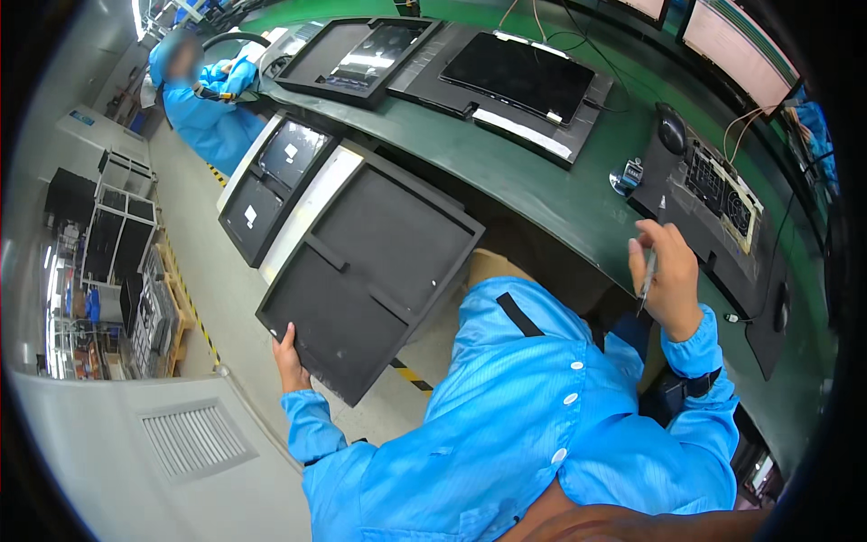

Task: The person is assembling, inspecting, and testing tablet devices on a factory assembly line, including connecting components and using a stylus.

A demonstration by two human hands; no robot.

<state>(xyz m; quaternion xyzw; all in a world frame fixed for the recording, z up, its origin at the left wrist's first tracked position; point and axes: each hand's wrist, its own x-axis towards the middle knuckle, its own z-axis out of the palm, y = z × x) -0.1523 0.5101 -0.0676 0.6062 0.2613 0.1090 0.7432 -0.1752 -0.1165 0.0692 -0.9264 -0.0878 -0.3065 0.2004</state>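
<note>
My left hand [291,359] grips the near left edge of a black foam tray [352,230], thumb over the rim. The tray has low inner dividers, and I see no panel in it. It tilts off the bench's front edge at my left. In my right hand [670,275], over the bench edge, is a slim grey pen-like tool [648,271], held between thumb and fingers. Beyond that hand lie a black mouse [671,128] and a small blue-and-silver device [629,175]. A dark display panel [515,77] rests on another black foam tray [433,86] on the bench.
Another foam tray [312,59] with a panel sits at the bench's far left. A tray with labelled dark panels [289,149] stands beside mine. A keyboard [720,194] lies right, with cables and monitors [736,45] behind. A co-worker in blue [203,117] is at far left.
</note>
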